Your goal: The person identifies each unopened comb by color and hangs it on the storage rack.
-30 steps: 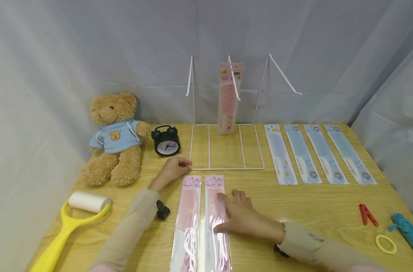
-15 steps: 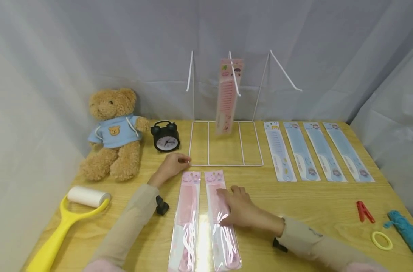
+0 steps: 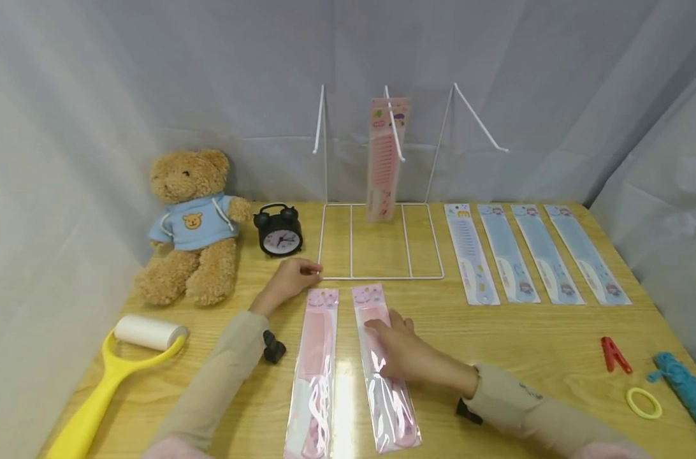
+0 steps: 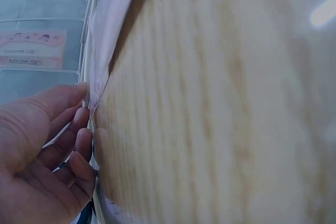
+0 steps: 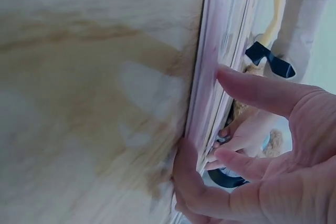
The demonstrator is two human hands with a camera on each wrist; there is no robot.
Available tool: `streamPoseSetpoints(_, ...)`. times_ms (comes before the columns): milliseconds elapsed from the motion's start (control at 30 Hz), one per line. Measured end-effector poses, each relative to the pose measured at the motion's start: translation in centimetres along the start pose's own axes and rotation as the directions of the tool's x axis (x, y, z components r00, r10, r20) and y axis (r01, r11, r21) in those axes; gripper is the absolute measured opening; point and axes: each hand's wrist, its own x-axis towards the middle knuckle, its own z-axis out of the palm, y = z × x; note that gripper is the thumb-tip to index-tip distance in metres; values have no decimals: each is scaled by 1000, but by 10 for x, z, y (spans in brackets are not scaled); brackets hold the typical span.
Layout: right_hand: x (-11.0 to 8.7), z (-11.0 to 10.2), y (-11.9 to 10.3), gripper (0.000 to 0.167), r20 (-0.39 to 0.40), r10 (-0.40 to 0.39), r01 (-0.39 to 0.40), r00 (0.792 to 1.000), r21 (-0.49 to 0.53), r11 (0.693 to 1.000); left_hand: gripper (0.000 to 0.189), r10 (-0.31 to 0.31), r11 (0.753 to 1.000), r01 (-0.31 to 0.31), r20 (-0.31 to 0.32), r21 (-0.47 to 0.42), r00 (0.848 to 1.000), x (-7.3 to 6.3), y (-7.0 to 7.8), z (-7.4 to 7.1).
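My left hand [image 3: 290, 282] pinches the front left corner of a white wire display rack [image 3: 377, 278] between thumb and fingertips. A pink comb in a clear package [image 3: 391, 411] lies on the table, slightly slanted. Over its right side is my right hand [image 3: 408, 354], and in the right wrist view its thumb [image 5: 247, 85] and curled fingers grip the pack's edges. To the left lies a second packaged pink comb [image 3: 316, 344], apart from both hands. Another packaged pink comb [image 3: 382, 159] hangs from the rack's middle hook.
Several packaged blue combs [image 3: 517, 261] lie in a row at right. A teddy bear [image 3: 193, 223], a black alarm clock [image 3: 280, 233] and a yellow-handled roller [image 3: 107, 382] are at left. A red clip [image 3: 614, 357], yellow ring [image 3: 643, 403] and teal cord [image 3: 686, 395] lie at front right.
My right hand has shifted the right pink comb package away from its neighbour; its near end has swung right. My left hand stays on the rack corner. The hanging comb sways slightly.
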Motion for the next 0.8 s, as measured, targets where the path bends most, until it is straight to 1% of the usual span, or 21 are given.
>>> streamPoseSetpoints(167,0,1,7,77,-40,-31,32,999,22,999,25,-3,1000,3,8,4,1000,1,0,0)
streamPoseSetpoints(300,0,1,13,74,-73,-64,69,995,64,996,25,-5,1000,4,12,2,1000,1,-1,0)
streamPoseSetpoints(400,-2,0,15,73,-75,-60,67,995,105,992,25,0,1000,0,11,2,1000,1,-1,0)
streamPoseSetpoints(500,-3,0,15,73,-67,-31,40,997,137,990,25,5,1000,-5,9,2,1000,1,-2,0)
streamPoseSetpoints(800,-3,2,11,74,-53,-2,6,999,66,998,25,7,1000,-7,3,5,1000,1,-1,0)
